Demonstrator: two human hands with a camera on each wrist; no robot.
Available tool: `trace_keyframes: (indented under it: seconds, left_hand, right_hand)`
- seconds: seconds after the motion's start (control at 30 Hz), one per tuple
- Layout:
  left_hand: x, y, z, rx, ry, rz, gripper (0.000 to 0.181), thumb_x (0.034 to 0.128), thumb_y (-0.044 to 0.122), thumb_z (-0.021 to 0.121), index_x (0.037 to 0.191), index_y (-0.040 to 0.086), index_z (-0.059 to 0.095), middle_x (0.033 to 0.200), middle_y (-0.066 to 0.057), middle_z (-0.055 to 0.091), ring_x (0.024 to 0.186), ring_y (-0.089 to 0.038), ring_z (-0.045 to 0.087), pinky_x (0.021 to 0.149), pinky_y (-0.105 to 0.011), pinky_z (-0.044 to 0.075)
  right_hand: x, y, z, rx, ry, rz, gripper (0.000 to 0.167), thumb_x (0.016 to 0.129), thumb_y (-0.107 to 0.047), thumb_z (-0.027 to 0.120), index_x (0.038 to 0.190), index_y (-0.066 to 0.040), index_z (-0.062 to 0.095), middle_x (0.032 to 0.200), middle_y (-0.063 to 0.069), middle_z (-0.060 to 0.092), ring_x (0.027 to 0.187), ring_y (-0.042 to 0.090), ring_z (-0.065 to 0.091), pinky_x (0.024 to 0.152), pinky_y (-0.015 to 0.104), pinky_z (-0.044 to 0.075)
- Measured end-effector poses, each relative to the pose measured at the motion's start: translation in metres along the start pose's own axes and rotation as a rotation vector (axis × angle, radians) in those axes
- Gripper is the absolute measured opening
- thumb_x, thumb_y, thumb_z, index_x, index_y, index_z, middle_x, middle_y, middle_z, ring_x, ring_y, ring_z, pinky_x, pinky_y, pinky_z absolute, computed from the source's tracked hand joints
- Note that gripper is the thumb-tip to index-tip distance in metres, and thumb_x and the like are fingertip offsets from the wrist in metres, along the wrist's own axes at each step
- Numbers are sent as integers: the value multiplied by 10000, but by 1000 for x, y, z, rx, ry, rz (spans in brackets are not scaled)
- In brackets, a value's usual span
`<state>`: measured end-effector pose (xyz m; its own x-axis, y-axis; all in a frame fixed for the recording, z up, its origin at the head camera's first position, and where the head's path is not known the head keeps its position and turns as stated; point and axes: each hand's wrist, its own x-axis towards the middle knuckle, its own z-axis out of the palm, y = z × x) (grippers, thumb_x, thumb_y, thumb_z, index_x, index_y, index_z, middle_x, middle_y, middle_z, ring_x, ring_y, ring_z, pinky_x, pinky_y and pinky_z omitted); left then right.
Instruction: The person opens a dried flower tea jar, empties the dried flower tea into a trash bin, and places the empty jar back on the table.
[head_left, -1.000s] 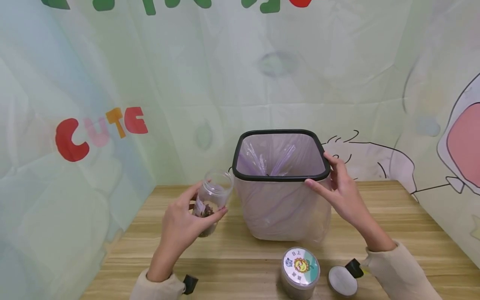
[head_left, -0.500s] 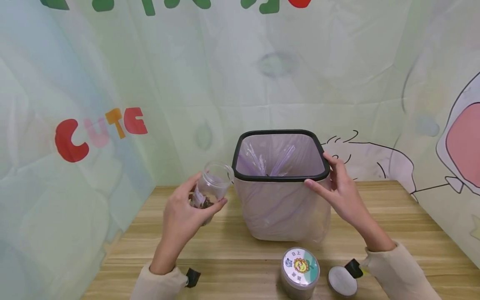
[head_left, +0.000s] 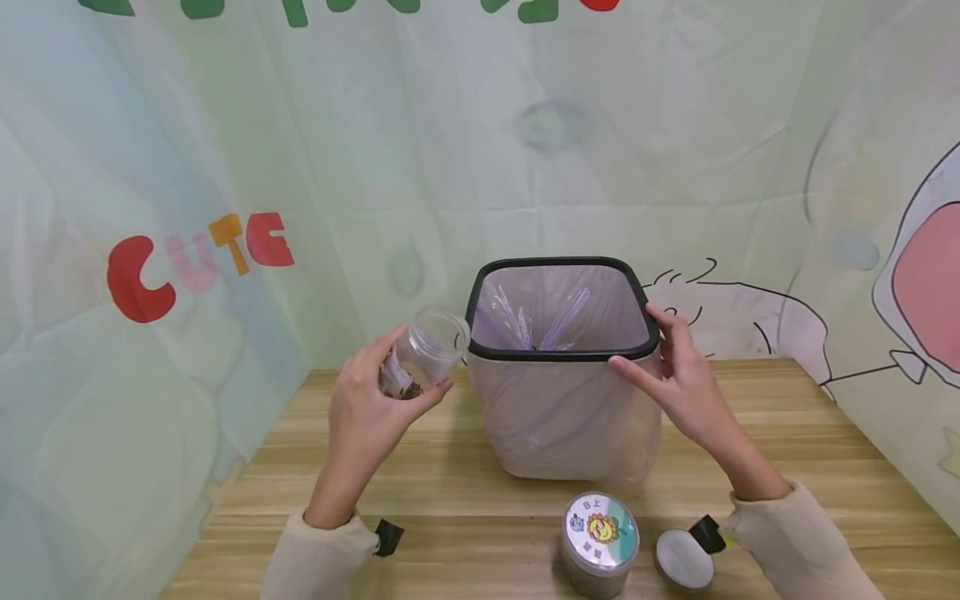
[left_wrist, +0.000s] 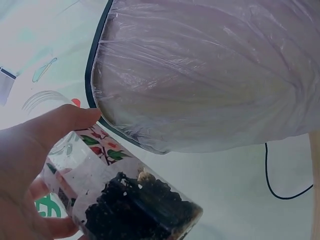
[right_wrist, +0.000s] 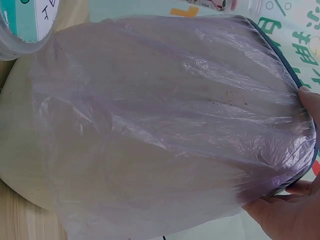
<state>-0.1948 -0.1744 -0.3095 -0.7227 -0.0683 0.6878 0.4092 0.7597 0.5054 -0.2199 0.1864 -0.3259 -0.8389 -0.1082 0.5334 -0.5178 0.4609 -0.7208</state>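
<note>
My left hand [head_left: 367, 400] grips a clear open jar [head_left: 431, 354], tilted with its mouth toward the left rim of the bin [head_left: 562, 417]. Dark clumps [left_wrist: 140, 205] lie in the jar's lower end in the left wrist view, beside a floral label [left_wrist: 102, 145]. The bin has a black rim and a thin translucent purple bag folded over its outside. At the bin's right front corner, my right hand [head_left: 686, 383] holds the rim, thumb in front and fingers at the side.
In front of the bin stands a round container [head_left: 600, 542] with a flower picture on its lid. A pale round lid [head_left: 685, 558] lies to its right on the wooden table [head_left: 465, 533]. Behind hangs a printed cloth [head_left: 375, 167] with coloured letters.
My left hand has raised the jar and tipped it further toward the bin, its mouth now beside the rim. My right hand has kept its place.
</note>
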Motion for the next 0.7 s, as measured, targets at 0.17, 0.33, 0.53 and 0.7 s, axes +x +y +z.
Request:
trace_keyframes:
  seconds: [0.17,0.33,0.53,0.7]
  left_hand:
    - [6,3,0,24,6,7,775,652,407,928,1333,199,621,1158,-88,656,992,-289,559,741,-456,454]
    - [11,6,0,39,13,16,756,657,411,922,1330,233,627,1120,-79,650,958,-279,534,723,-434,433]
    - [15,7,2,57,25,26,759,645,365,927,1336,271,627,1120,-95,641,957,-283,515,704,-447,439]
    - [18,6,5,79,40,45,766,635,308,930,1338,270,628,1140,-122,626,989,-310,505,703,-478,460]
  right_hand:
    - [0,0,0,-1,-3,8,825,924,-243,734,1553,-78,227,1500,164,410,1237,282,489,930,60,348]
    - [0,1,0,-1,-3,7,818,926,-243,731,1552,-83,229,1502,160,407,1232,276,487,932,64,347]
    - [1,0,0,-1,-6,3,828,923,-248,736,1553,-82,226,1505,153,400,1248,277,486,947,69,349]
    - [0,1,0,-6,-2,12,830,920,-256,739,1552,-78,230,1477,155,425,1135,253,503,881,86,393]
